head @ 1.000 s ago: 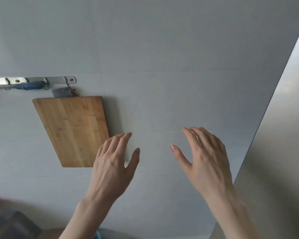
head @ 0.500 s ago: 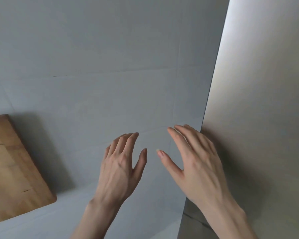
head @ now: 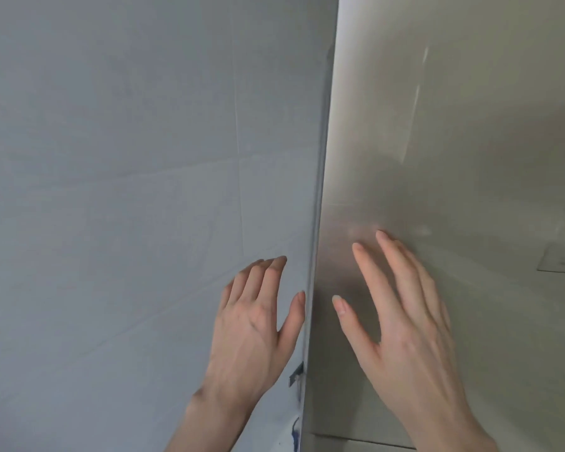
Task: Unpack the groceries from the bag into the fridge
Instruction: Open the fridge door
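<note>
The fridge (head: 454, 141) fills the right half of the view as a tall brushed-steel panel, its left edge running down the middle. My right hand (head: 402, 324) is raised in front of that panel, fingers spread and empty. My left hand (head: 255, 324) is raised beside it, in front of the grey wall, thumb near the fridge's edge, also empty with fingers apart. No bag and no groceries are in view.
A grey tiled wall (head: 128, 190) covers the left half of the view. A seam in the fridge panel (head: 356, 438) shows at the bottom. A small pale rectangular mark (head: 561, 259) sits on the fridge at far right.
The view has swung to the right: the wooden cutting board and wall rail have left the frame and the fridge now fills the right half. Both hands stay raised and empty.
</note>
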Demonstrator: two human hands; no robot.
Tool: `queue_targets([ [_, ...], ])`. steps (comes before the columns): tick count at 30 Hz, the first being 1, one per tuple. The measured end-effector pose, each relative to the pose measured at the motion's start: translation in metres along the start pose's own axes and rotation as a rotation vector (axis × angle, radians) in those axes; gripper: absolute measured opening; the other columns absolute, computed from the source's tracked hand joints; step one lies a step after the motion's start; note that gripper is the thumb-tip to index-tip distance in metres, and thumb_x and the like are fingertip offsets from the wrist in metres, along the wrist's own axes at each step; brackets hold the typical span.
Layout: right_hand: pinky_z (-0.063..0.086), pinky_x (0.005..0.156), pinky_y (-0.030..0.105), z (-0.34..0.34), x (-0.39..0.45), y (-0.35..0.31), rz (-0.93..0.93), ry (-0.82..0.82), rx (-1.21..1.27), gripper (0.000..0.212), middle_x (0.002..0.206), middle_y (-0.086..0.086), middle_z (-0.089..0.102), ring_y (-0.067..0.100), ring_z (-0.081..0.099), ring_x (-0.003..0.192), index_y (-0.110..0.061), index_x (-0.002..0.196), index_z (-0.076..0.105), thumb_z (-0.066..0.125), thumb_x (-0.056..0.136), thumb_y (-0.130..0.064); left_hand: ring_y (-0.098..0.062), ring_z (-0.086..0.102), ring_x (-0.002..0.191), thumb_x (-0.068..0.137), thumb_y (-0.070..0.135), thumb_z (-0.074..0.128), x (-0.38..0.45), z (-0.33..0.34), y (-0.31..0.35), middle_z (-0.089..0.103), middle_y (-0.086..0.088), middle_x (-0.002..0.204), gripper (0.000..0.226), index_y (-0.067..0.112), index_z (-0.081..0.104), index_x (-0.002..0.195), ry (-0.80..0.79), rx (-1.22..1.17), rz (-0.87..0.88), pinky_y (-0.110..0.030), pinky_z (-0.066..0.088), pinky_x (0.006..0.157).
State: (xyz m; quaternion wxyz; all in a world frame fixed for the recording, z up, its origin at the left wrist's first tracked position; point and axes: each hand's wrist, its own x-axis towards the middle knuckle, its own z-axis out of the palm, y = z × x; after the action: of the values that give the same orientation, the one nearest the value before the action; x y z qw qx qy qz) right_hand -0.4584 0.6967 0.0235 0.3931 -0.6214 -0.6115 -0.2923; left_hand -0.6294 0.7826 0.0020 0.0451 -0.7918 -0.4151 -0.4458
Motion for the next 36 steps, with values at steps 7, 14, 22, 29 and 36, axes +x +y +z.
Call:
queue_targets([
  [7, 0.034, 0.111, 0.062, 0.007, -0.004, 0.005, 0.282, 0.028, -0.185, 0.09, 0.17, 0.01, 0.007, 0.043, 0.012, 0.155, -0.027, 0.162, 0.021, 0.057, 0.087, -0.063, -0.01, 0.058, 0.12, 0.103, 0.051, 0.038, 0.023, 0.014, 0.02, 0.06, 0.012, 0.132, 0.051, 0.023, 0.043, 0.146, -0.103, -0.201, 0.031, -0.025, 0.051, 0.089],
  [14, 0.034, 0.111, 0.063, 0.017, -0.004, -0.002, 0.343, -0.074, -0.29, 0.091, 0.171, 0.009, -0.003, 0.044, 0.001, 0.155, -0.031, 0.163, 0.015, 0.052, 0.09, -0.071, -0.009, 0.062, 0.12, 0.102, 0.05, 0.047, 0.018, 0.021, 0.024, 0.051, 0.015, 0.143, 0.062, 0.028, 0.022, 0.154, -0.215, -0.417, -0.014, -0.038, 0.056, 0.087],
  [22, 0.027, 0.118, 0.058, 0.0, -0.005, -0.013, 0.356, -0.19, -0.253, 0.089, 0.169, 0.003, -0.019, 0.038, -0.006, 0.157, -0.038, 0.162, -0.005, 0.043, 0.094, -0.07, -0.013, 0.061, 0.116, 0.097, 0.045, 0.06, 0.012, 0.014, 0.03, 0.045, 0.009, 0.144, 0.077, 0.025, 0.017, 0.158, -0.237, -0.482, -0.025, -0.034, 0.057, 0.085],
  [29, 0.026, 0.12, 0.056, -0.024, -0.02, -0.026, 0.364, -0.201, -0.216, 0.09, 0.169, 0.0, -0.021, 0.036, -0.004, 0.157, -0.038, 0.161, -0.01, 0.044, 0.095, -0.069, -0.009, 0.052, 0.129, 0.092, 0.04, 0.068, -0.009, 0.0, 0.038, 0.04, 0.012, 0.141, 0.087, 0.03, 0.012, 0.158, -0.228, -0.531, -0.004, -0.033, 0.057, 0.089],
  [36, 0.019, 0.125, 0.052, -0.066, -0.053, -0.039, 0.351, -0.157, -0.066, 0.095, 0.167, -0.008, -0.024, 0.025, -0.012, 0.158, -0.04, 0.16, -0.011, 0.048, 0.091, -0.07, -0.009, 0.053, 0.126, 0.083, 0.018, 0.076, -0.054, -0.033, 0.055, 0.036, 0.017, 0.134, 0.1, 0.045, 0.007, 0.151, -0.237, -0.516, 0.091, -0.029, 0.057, 0.087],
])
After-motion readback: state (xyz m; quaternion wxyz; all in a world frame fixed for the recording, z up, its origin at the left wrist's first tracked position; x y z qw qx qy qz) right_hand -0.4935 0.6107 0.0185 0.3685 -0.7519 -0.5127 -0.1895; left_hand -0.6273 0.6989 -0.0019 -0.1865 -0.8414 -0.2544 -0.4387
